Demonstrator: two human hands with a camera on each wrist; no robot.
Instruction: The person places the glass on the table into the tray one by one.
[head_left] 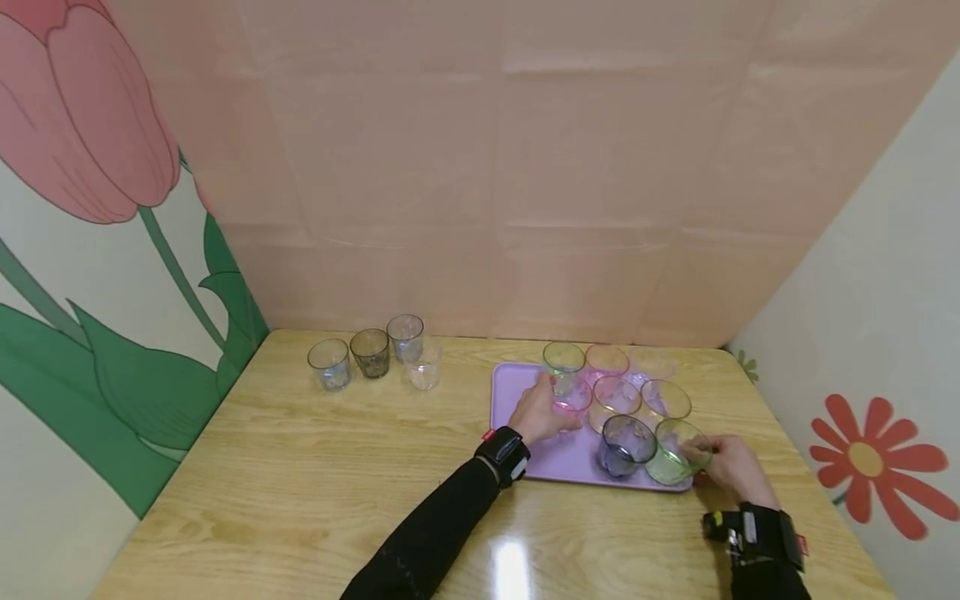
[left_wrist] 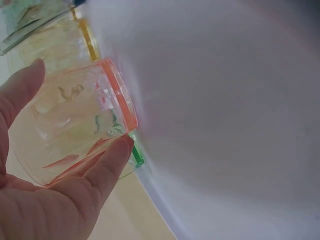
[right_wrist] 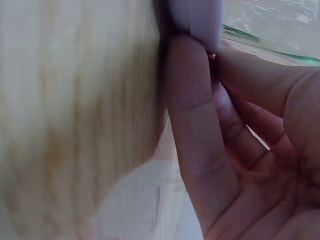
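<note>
The left hand (head_left: 536, 412) reaches over the left part of a lavender rectangular tray (head_left: 517, 379), its thumb and fingers curved about a clear, pink-rimmed glass tumbler (head_left: 572, 392) that stands upright there; the gap between thumb and fingers is about as wide as the tumbler itself. This tumbler lies to the right of the palm, and the left hand is clearly the nearer one to it. The right hand (head_left: 738, 471) is at the tray's near right corner, where thumb and forefinger appear to pinch the edge, the forefinger low beside the pale wood-grain bench (head_left: 300, 467). A green-tinted clear tumbler (head_left: 671, 467) stands just to the left of those fingers; whether the thumb also touches it, I cannot tell. What matters most is the tray's long axis, running left to right, with the hands toward its opposite ends. A dark smoky tumbler (head_left: 626, 454) stands beside the green-tinted one, between the hands. Well apart to the left, four clear and smoky tumblers (head_left: 371, 358) stand grouped on the bench.
</note>
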